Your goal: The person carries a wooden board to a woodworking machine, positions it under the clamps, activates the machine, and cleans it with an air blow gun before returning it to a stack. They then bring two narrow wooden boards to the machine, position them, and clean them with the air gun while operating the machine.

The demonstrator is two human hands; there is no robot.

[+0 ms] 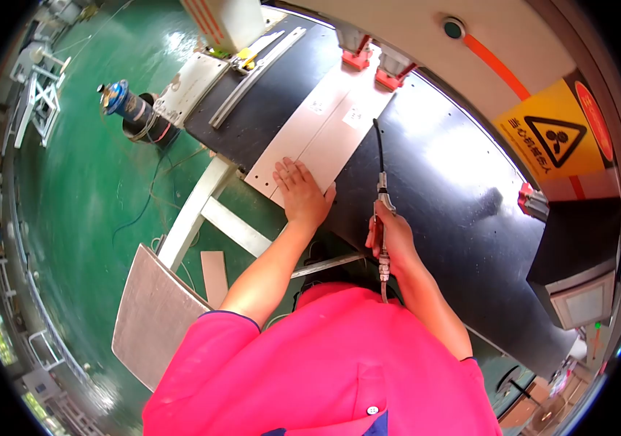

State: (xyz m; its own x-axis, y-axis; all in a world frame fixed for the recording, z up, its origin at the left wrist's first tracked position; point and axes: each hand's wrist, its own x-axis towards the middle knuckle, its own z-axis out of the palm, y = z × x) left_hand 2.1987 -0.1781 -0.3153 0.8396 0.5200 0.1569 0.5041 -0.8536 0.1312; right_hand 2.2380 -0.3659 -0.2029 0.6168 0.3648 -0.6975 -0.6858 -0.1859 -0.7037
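Note:
My left hand (pixel 302 195) lies flat with its fingers stretched out on the near end of a pale board (pixel 332 142). The board has small holes at that end, a line running lengthwise and two white labels. My right hand (pixel 392 236) is wrapped around an air blow gun (pixel 383 195), whose thin black nozzle points forward beside the board's right edge. A hose fitting hangs from the bottom of the gun. At the far end, two red clamp pads (pixel 355 59) sit over or against the board; contact is hard to make out.
The black machine table (pixel 463 240) extends right, under an overhanging machine body with a yellow warning sign (pixel 554 134). A metal rail (pixel 256 78) lies at the left. A blue-topped device (pixel 125 102) stands on the green floor, and a brown panel (pixel 158 316) leans near my left arm.

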